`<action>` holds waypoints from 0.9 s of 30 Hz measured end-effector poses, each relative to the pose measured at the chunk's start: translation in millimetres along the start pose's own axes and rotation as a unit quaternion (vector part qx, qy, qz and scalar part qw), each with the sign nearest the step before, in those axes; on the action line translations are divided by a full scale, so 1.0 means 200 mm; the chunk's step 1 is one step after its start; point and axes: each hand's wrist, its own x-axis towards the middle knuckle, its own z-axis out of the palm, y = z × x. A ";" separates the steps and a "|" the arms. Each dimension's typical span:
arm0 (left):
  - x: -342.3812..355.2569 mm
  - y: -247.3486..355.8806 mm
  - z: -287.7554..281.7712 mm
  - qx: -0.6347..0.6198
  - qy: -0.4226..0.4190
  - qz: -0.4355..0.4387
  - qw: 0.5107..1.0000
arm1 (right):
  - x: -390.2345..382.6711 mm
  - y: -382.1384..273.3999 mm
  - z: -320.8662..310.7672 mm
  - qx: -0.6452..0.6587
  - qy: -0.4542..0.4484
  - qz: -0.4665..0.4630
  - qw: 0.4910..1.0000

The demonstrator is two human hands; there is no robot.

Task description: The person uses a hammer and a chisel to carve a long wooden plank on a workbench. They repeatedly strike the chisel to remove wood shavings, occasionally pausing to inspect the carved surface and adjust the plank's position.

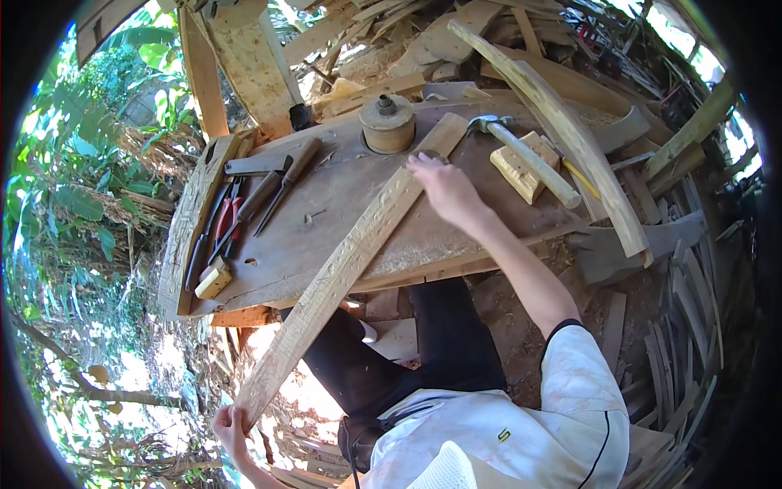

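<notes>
A long pale wooden board (334, 285) with rows of small marks lies slanted over the worktable (301, 220), its lower end jutting past the front edge. My left hand (232, 432) is closed on that lower end. My right hand (440, 183) grips the board near its upper end, fingers curled over it. Just beyond stands a round wooden piece with a metal top (387, 129). A hammer (525, 155) rests on a pale wood block (517, 175) to the right.
Chisel-like tools (261, 196), red-handled pliers (228, 216) and a small block (213, 279) lie at the table's left, beside an upright-edged plank (187, 228). A long curved pole (562, 118) crosses the right side. Piled offcuts (440, 41) fill the back; foliage is at left.
</notes>
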 end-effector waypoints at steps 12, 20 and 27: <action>-0.21 0.24 0.36 0.327 0.055 0.328 0.885 | -0.20 -0.42 0.25 0.025 0.006 -0.146 0.989; -0.24 0.28 0.45 0.326 0.045 0.321 0.888 | -0.65 -1.14 0.59 0.264 -0.016 -0.317 0.911; -0.26 0.26 0.40 0.332 0.044 0.301 0.893 | -0.19 -0.28 0.14 0.002 0.079 -0.055 0.995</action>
